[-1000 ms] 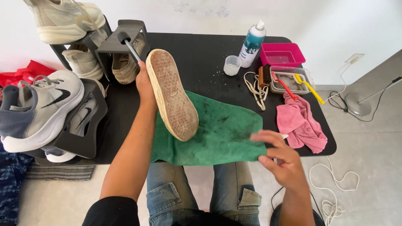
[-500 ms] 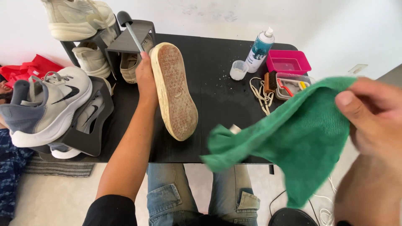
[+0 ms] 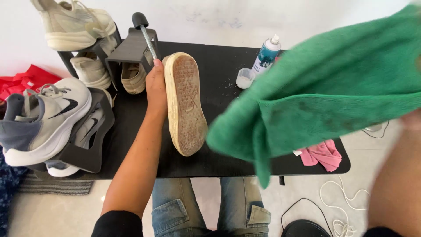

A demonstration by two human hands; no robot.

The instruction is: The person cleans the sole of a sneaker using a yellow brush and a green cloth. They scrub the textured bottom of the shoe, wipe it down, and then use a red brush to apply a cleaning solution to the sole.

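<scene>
My left hand (image 3: 155, 85) grips a beige shoe (image 3: 186, 103) by its side and holds it sole-up over the black table (image 3: 219, 66). The sole is dirty and worn. A green cloth (image 3: 333, 92) hangs large and close to the camera across the right half of the view. My right arm (image 3: 394, 175) rises at the right edge; the hand itself is mostly out of view at the cloth's upper end, holding it up.
A black shoe stand (image 3: 131, 48) with a screw knob holds pale sneakers (image 3: 72, 24). Grey and white sneakers (image 3: 44, 118) sit at the left. A teal spray bottle (image 3: 265, 55), a small clear cup (image 3: 244, 78), a pink rag (image 3: 323, 154) and floor cables (image 3: 342, 206) lie around.
My right hand has lifted the green cloth off the table, up and toward the camera, so it now covers the right side. The shoe in my left hand stays in place.
</scene>
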